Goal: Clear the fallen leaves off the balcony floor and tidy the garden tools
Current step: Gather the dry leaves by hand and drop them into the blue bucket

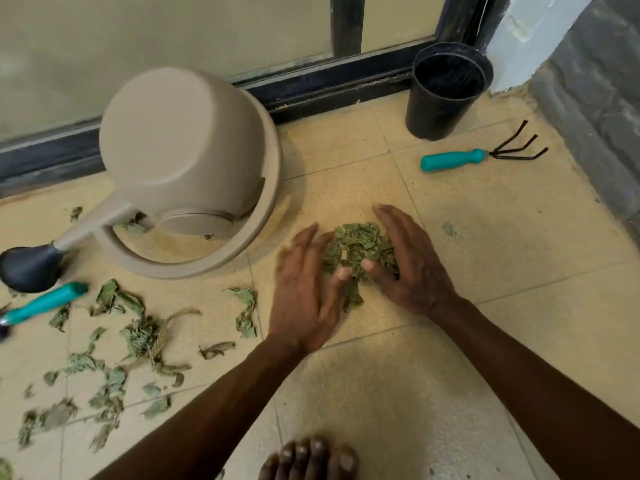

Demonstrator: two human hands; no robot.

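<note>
A small heap of dry green leaves (358, 249) lies on the yellow tiled floor (450, 375) in the middle. My left hand (304, 296) presses against the heap's left side and my right hand (408, 268) against its right side, fingers fairly straight, thumbs touching the leaves. Several more fallen leaves (114, 348) are scattered over the tiles at the lower left. A hand rake with a teal handle (453, 160) and black prongs lies at the upper right. A second teal-handled tool (41, 304) lies at the far left, its head out of view.
A beige watering can (180, 161) lies on its side at the left, its dark spout head (29, 268) on the floor. A black plastic pot (446, 91) stands by the door frame. A grey wall (595, 109) borders the right. My bare toes (310, 459) show at the bottom.
</note>
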